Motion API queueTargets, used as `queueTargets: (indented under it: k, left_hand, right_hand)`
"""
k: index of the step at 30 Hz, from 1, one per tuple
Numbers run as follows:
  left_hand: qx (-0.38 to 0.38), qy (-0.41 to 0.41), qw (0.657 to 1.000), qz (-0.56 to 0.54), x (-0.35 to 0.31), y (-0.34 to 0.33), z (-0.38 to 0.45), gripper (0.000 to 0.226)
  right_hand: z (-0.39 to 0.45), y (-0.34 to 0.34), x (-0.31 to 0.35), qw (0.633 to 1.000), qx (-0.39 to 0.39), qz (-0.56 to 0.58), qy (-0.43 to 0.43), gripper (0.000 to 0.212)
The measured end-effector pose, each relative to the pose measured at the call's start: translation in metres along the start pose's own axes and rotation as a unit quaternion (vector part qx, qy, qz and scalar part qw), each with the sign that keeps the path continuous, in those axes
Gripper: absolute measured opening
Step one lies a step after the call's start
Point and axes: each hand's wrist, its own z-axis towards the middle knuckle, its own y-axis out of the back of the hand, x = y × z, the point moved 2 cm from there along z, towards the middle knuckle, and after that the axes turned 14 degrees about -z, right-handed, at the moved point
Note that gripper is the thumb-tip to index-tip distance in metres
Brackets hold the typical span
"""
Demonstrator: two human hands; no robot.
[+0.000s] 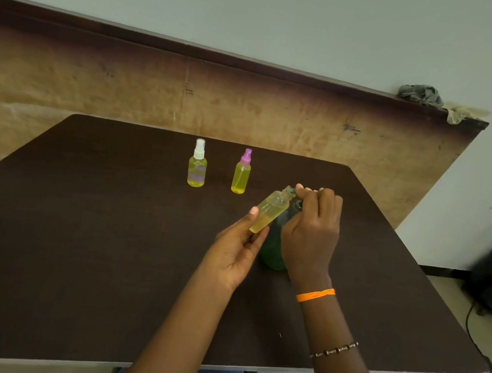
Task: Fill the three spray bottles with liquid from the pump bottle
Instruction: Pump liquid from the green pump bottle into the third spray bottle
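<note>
three spray bottles: two capped, full, upright at the far side of the table: white-capped bottle, pink-capped bottle. third, uncapped bottle, tilted, pinched in left hand. right hand fingers curled over one green pump bottle.

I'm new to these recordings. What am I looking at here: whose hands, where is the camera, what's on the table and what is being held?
There is no machine here: a person works with bare hands, and the single camera sits on their head, looking forward and down. The left hand holds an uncapped, tilted spray bottle, partly filled with yellow liquid. The right hand is curled over the top of a green pump bottle standing on the dark table, its spout at the open neck. Farther back stand two capped bottles that look full: one with a white sprayer, one with a pink sprayer.
</note>
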Motion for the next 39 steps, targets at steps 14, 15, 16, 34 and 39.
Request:
queueTargets:
  k: [14, 15, 16, 34, 39]
  left_hand:
    - [0.002, -0.003, 1.0, 0.003, 0.0, 0.001, -0.001, 0.009]
    - [0.005, -0.003, 1.0, 0.003, 0.0, 0.001, -0.002, 0.01]
    - [0.005, 0.0, 1.0, 0.002, 0.001, 0.001, -0.002, 0.01]
    - [0.005, -0.001, 1.0, -0.008, 0.002, 0.0, -0.001, 0.008]
    - [0.011, -0.009, 1.0, 0.001, 0.001, -0.002, -0.001, 0.007]
  right_hand:
    - [-0.003, 0.003, 0.004, 1.0, 0.018, -0.003, -0.003, 0.036]
    - [-0.002, 0.002, 0.003, 1.0, 0.013, -0.002, -0.002, 0.032]
    - [0.0, 0.002, 0.002, 1.0, 0.015, -0.004, -0.004, 0.029]
    - [0.007, 0.013, 0.0, 0.995, 0.1, -0.016, 0.017, 0.041]
    - [0.026, 0.021, 0.002, 0.987, 0.162, -0.003, 0.019, 0.027]
